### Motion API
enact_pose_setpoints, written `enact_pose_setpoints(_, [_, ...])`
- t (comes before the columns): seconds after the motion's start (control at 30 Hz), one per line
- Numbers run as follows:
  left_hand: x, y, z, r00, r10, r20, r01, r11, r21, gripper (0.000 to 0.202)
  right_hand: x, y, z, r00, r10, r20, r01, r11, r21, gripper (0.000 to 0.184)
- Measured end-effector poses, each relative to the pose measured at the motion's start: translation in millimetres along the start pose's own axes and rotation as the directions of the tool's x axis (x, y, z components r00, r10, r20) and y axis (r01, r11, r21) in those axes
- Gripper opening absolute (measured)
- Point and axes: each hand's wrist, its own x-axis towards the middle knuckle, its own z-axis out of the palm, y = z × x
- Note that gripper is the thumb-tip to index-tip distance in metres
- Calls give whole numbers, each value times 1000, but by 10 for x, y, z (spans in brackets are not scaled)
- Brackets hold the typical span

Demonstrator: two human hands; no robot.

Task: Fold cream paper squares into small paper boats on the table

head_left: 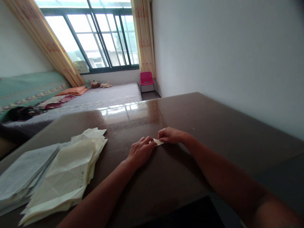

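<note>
A small piece of folded pale paper (158,142) lies on the brown tabletop (142,177) between my two hands. My left hand (142,150) has its fingers curled over the paper's left end, the fingertips pressing on it. From the other side my right hand (170,135) pinches the paper's right end, thumb and fingers bent together. Most of the paper is covered by the fingers, so its full shape is hidden.
Left on the table, a stack of creased cream paper sheets (68,164) lies beside a stack of greyish sheets (26,171). Beyond the table are a bed (114,91), a pink chair (147,78) and a window. A white wall (225,57) runs along the right.
</note>
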Motion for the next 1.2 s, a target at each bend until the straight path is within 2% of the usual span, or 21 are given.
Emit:
enact_pose_setpoints(0.17, [18,-32,18,1000,-6,-14,6,1000,-14,29,-4,-47,15,997,55,-55,-60,995,-85,11])
enact_pose_setpoints(0.27, [48,-109,75,996,-36,-87,35,999,-9,29,1,-78,10,996,60,-68,-69,989,-133,11])
enact_pose_setpoints(0.37, [70,-212,157,988,-120,-98,118,993,-20,46,0,-101,3,995,88,-43,-94,983,-159,10])
enact_pose_setpoints(0.43, [76,-275,201,988,-146,-49,143,988,-60,52,-4,-109,1,996,86,-36,-91,980,-178,10])
enact_pose_setpoints(0.53, [80,-341,232,994,-113,-10,110,984,-141,52,-15,-118,-1,997,73,-30,-78,977,-196,12])
enact_pose_setpoints(0.8, [93,-331,237,989,-125,-72,87,915,-393,57,-53,-159,-32,997,78,-10,-79,983,-165,16])
enact_pose_setpoints(0.97, [68,-274,231,981,-85,-173,-6,885,-465,51,-50,-149,-49,995,98,1,-98,991,-94,16])
enact_pose_setpoints(1.2, [37,-294,258,965,-60,-253,-67,883,-465,45,-2,-43,21,999,17,32,-23,982,190,18])
